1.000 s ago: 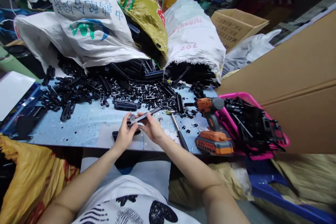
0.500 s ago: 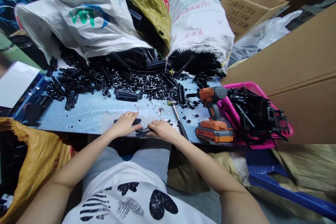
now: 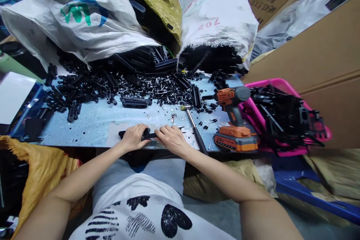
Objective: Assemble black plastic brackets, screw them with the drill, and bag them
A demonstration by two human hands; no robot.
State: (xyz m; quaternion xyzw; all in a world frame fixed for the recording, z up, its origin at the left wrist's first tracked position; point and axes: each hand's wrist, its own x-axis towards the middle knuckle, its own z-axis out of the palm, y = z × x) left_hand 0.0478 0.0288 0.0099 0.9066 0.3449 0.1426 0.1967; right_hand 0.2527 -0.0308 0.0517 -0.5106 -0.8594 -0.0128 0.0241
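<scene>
My left hand (image 3: 136, 137) curls its fingers round the left part of a long black plastic piece (image 3: 152, 135) at the table's near edge. On the right end of that piece my right hand (image 3: 172, 139) is closed, thumb and fingers pinching it. The fingers cover much of the piece, so its full shape is hidden. Beneath it lies a pale flat sheet (image 3: 114, 132). Just right of my right hand rests a small hammer (image 3: 194, 123) with a dark handle, head pointing away from me.
An orange cordless drill (image 3: 232, 107) stands right of the hammer, beside a pink basket (image 3: 281, 82) full of black parts. Black parts and pins (image 3: 157, 88) are heaped along the back, below white sacks (image 3: 216, 11). A yellow sack (image 3: 36, 172) is at lower left.
Both hands have closed round the black piece and it now spans between them, more level than before. The camera view has shifted slightly.
</scene>
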